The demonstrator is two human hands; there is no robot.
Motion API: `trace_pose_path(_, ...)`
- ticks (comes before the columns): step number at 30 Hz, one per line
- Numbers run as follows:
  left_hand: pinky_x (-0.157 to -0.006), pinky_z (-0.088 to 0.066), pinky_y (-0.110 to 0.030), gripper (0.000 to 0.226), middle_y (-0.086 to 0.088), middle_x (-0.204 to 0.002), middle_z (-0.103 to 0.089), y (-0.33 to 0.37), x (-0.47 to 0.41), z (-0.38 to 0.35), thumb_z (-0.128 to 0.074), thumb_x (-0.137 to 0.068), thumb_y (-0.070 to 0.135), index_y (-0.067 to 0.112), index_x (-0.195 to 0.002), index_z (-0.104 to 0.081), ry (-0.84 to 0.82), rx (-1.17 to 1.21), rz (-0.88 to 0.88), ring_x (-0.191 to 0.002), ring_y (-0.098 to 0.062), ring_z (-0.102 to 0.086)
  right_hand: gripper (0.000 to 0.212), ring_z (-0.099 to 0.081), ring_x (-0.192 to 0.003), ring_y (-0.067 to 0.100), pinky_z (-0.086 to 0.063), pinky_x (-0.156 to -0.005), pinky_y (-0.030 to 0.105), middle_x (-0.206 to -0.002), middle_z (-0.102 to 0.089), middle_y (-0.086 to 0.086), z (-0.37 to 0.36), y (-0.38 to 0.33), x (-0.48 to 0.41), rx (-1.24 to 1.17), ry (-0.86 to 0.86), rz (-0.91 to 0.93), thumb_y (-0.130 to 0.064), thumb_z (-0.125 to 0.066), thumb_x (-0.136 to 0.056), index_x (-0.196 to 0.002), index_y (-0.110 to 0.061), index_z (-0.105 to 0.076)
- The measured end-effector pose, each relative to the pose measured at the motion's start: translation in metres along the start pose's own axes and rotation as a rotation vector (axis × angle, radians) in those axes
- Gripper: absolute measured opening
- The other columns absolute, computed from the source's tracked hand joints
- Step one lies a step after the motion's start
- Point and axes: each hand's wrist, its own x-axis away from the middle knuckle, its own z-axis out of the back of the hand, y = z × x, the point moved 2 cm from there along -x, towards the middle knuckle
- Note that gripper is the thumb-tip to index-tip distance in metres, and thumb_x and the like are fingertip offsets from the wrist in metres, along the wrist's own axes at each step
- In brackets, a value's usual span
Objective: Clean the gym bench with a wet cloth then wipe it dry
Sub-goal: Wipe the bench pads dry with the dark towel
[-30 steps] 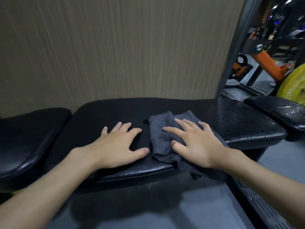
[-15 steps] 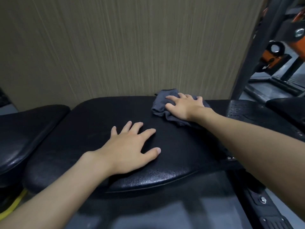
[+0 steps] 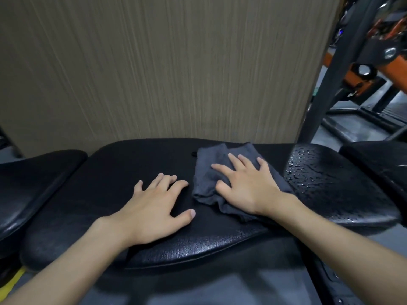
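Bench pad [image 3: 110, 183], black, textured vinyl, used as landmark for everything below. Left hand [image 3: 154, 208] lies palm-down on the pad, near its front-centre, fingers spread and flat, thumb [image 3: 187, 214] out to the side pointing toward the cloth; holds nothing. Left forearm comes up from the lower left corner, crosses the pad's front edge, wrist straight.

Cloth [image 3: 209, 172], dark grey, folded and rumpled, sits on the pad's right half, between the pad's middle and its far edge, just beside the left hand, apart from it by a thin strip of bare vinyl. Right hand [image 3: 246, 186] presses flat on the cloth, palm down, fingers extended and slightly splayed, tips pointing toward the pad's far-left; not bunching the fabric, only pushing down on it. Heel of the hand covers the cloth's near-right corner. Right forearm enters from the lower right, angled in over the pad's front-right edge.

Right end of the pad [image 3: 330, 183] shows beaded water droplets, glossy. Second black pad [image 3: 33, 183] sits to the left of the bench pad, narrow gap between. Wood-grain wall panel [image 3: 154, 62] directly behind the pad. Dark upright post [image 3: 326, 84] rises behind the pad's right end; orange machine frame [image 3: 356, 80] beyond it, blurred.
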Motion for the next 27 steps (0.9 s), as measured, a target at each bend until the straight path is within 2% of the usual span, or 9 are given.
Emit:
trace_pose_path(3, -0.117, -0.01, -0.059, 0.066, 0.004, -0.156, -0.018, -0.004, -0.007, 0.003, -0.029, -0.09, 0.062, 0.038, -0.151, -0.016, -0.008, 0.003, -0.028, -0.15, -0.015, -0.005, 0.08, -0.002, -0.153, 0.021, 0.0, -0.118, 0.058, -0.167, -0.007, 0.002, 0.0, -0.007, 0.033, 0.023, 0.019, -0.011, -0.065, 0.001, -0.075, -0.152, -0.05, -0.014)
trace_pose_path(5, -0.116, -0.008, -0.062, 0.064, 0.002, -0.159, -0.011, -0.004, -0.015, 0.006, -0.033, -0.096, 0.054, 0.039, -0.154, -0.012, -0.034, -0.026, -0.045, -0.151, -0.019, -0.003, 0.08, 0.0, -0.153, 0.02, 0.001, -0.119, 0.057, -0.168, -0.005, 0.001, 0.0, -0.011, 0.052, 0.04, 0.028, -0.03, -0.064, 0.002, -0.075, -0.152, -0.051, -0.012)
trace_pose_path(9, -0.116, -0.008, -0.064, 0.067, 0.004, -0.164, 0.0, -0.005, -0.027, 0.007, -0.03, -0.095, 0.061, 0.041, -0.154, -0.006, -0.067, -0.065, -0.094, -0.152, -0.025, 0.004, 0.081, 0.003, -0.153, 0.017, 0.002, -0.119, 0.054, -0.168, -0.002, -0.002, 0.002, -0.015, 0.064, 0.046, 0.012, -0.067, -0.065, 0.003, -0.073, -0.152, -0.053, -0.009)
trace_pose_path(18, -0.116, -0.009, -0.062, 0.072, 0.002, -0.165, -0.001, -0.012, -0.031, 0.006, -0.026, -0.092, 0.07, 0.042, -0.154, -0.003, -0.063, -0.099, -0.129, -0.152, -0.025, 0.005, 0.084, -0.001, -0.153, 0.015, 0.0, -0.119, 0.054, -0.167, -0.005, -0.004, 0.007, -0.005, 0.017, -0.003, -0.027, -0.135, -0.067, -0.001, -0.069, -0.15, -0.054, -0.014)
trace_pose_path(23, -0.116, -0.006, -0.064, 0.072, 0.003, -0.165, -0.001, -0.011, -0.03, 0.002, -0.025, -0.091, 0.071, 0.043, -0.154, -0.004, -0.054, -0.071, -0.113, -0.152, -0.024, 0.006, 0.067, -0.005, -0.153, 0.021, 0.0, -0.118, 0.058, -0.167, -0.009, -0.001, 0.004, 0.023, -0.048, -0.027, -0.033, -0.191, -0.063, -0.015, -0.082, -0.149, -0.054, -0.02)
trace_pose_path(27, -0.116, -0.004, -0.064, 0.071, 0.003, -0.165, -0.001, -0.01, -0.03, 0.001, -0.026, -0.091, 0.071, 0.044, -0.154, -0.005, -0.052, -0.047, -0.091, -0.151, -0.024, 0.006, 0.061, -0.017, -0.15, 0.026, -0.006, -0.115, 0.059, -0.165, -0.017, 0.002, 0.008, 0.036, -0.088, -0.023, -0.028, -0.265, -0.06, -0.018, -0.09, -0.15, -0.051, -0.023)
